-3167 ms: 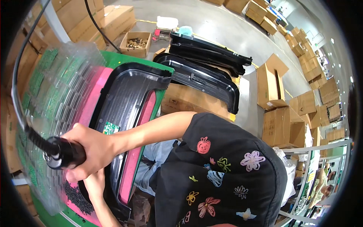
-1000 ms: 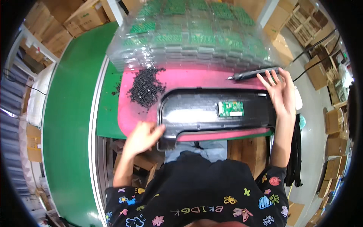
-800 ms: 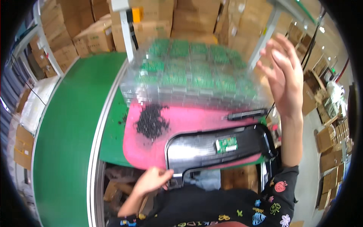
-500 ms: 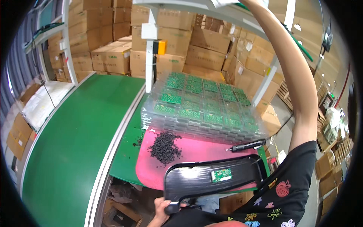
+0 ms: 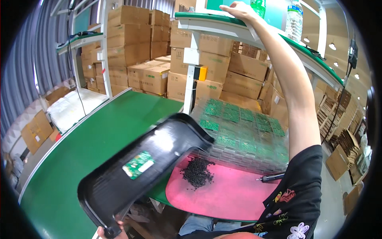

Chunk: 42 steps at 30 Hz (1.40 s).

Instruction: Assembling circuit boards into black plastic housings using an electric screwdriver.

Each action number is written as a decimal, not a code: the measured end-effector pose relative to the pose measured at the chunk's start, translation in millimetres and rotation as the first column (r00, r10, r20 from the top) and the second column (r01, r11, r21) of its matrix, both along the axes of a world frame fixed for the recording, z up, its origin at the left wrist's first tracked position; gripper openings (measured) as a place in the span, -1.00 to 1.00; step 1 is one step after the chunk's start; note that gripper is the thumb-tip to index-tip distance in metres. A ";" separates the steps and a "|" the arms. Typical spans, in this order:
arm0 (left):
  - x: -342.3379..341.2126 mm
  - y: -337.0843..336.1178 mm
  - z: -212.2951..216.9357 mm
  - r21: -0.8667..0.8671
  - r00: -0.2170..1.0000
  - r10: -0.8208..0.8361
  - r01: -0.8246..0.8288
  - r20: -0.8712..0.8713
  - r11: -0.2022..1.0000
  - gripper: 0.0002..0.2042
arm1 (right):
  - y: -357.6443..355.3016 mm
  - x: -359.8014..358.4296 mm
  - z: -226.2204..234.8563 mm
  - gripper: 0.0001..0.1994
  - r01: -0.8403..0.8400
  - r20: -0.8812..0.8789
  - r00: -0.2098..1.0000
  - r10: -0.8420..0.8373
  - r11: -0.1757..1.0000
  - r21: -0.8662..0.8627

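My left hand [image 5: 113,231] is closed round the near end of a long black plastic housing [image 5: 115,187]. The housing slants over the green conveyor belt [image 5: 139,105], its hollow side up. Inside it lies a small green circuit board [image 5: 138,165]. High up, my right hand [image 5: 240,12] is at the edge of the green-topped shelf [image 5: 207,16], with a finger stretched to the left and nothing visible in it. A green bottle [image 5: 258,7] stands just beyond this hand. A pile of small black pieces [image 5: 197,172] lies on the pink mat [image 5: 223,199].
Stacked clear trays [image 5: 238,153] of green circuit boards stand behind the mat. An electric screwdriver [image 5: 272,177] lies at its right, partly behind my sleeve. A clear water bottle [image 5: 294,22] stands on the shelf. Cardboard boxes [image 5: 149,77] are piled beyond the belt.
My left hand has carried the black housing, with the circuit board in it, left from over the mat to over the belt. The view has tilted up and left, bringing the shelf into sight.
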<state>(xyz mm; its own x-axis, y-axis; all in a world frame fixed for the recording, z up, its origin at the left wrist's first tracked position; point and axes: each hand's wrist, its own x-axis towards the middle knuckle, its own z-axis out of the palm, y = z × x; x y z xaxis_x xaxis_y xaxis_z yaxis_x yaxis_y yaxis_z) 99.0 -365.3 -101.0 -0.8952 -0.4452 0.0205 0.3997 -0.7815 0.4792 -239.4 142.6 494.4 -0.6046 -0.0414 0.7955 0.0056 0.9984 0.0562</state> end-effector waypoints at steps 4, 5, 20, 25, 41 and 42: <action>-17.4 23.7 68.7 0.194 0.904 0.366 -0.409 0.222 0.892 -0.65 | -41.5 4.9 -16.9 -0.10 0.011 0.202 0.979 0.009 0.995 -0.095; -17.1 15.8 60.2 0.189 0.901 0.379 -0.418 0.210 0.889 -0.65 | -41.5 5.8 -14.2 -0.10 -0.002 0.194 0.981 0.022 0.995 -0.105; -66.3 -40.0 17.7 -0.033 0.867 0.465 -0.467 0.181 0.883 -0.53 | -25.6 -4.9 -43.1 -0.19 -0.374 -0.505 0.728 0.464 0.886 0.276; -69.2 -49.2 13.8 -0.010 0.845 0.488 -0.498 0.218 0.867 -0.51 | -41.4 11.5 -54.6 -0.22 -0.496 -0.419 0.749 0.513 0.854 0.159; -79.7 52.2 19.9 -0.153 0.956 0.034 0.011 0.291 0.988 -0.55 | -45.6 22.5 -62.6 -0.44 -0.187 -0.498 0.796 0.344 0.922 0.338; -84.8 74.8 15.4 -0.217 0.960 -0.048 0.111 0.277 0.970 -0.74 | -44.7 27.4 -60.9 -0.44 -0.176 -0.493 0.803 0.336 0.923 0.343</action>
<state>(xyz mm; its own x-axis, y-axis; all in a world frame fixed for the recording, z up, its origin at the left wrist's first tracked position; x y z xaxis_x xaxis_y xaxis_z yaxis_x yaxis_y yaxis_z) 14.2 -290.5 -85.5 -0.9138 -0.3842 -0.1317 0.1733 -0.6622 0.7290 -212.0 97.9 433.6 -0.0247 -0.3912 0.9200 -0.1389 0.9127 0.3844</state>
